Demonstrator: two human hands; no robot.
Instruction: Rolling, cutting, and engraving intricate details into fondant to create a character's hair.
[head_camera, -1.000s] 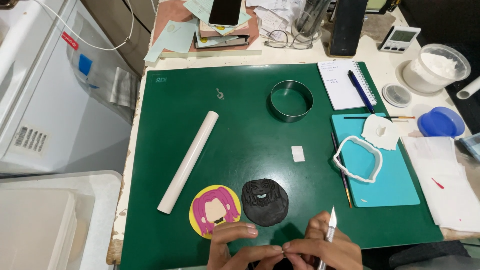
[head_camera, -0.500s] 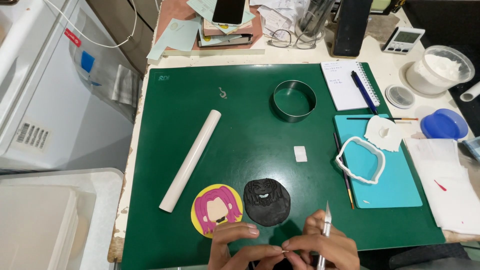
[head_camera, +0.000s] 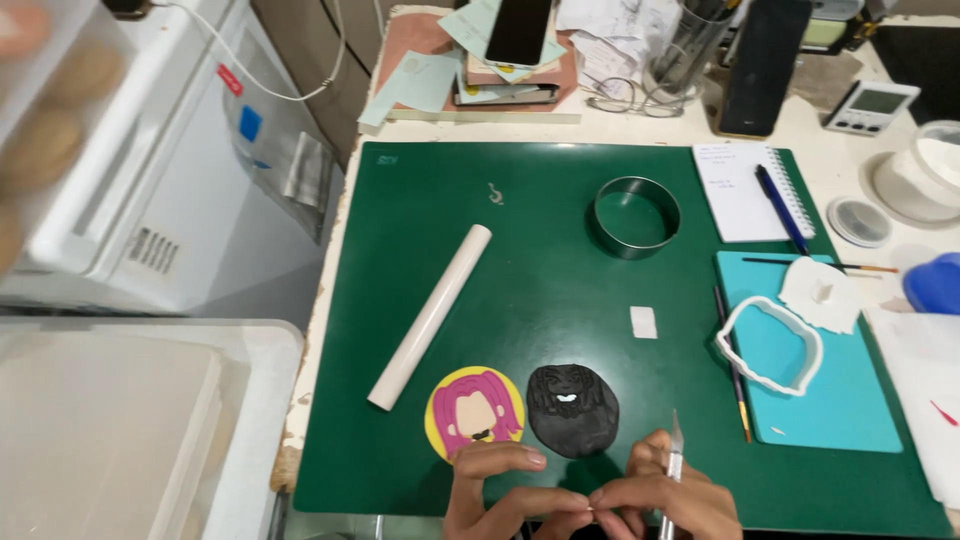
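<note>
a flat, bumpy black disc lies on the smooth green mat. just below it, the right hand clamps a thin knife; the left hand pinches fingertips together.

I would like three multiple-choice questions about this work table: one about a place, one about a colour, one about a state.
1. Where does the white rolling pin lie?
A. on the green cutting mat
B. on the turquoise board
C. inside the metal ring

2. What colour is the hair on the round yellow fondant face disc?
A. blue
B. pink
C. white

3. What is the state of the right hand?
A. open and empty
B. holding a slim craft knife with its blade pointing up
C. resting on the spiral notepad

Answers:
1. A, the pin lies diagonally on the mat, left of the round metal cutter ring.
2. B, pink hair frames the face, beside the black fondant piece.
3. B, the fingers close around the knife handle, near the left hand.
</note>
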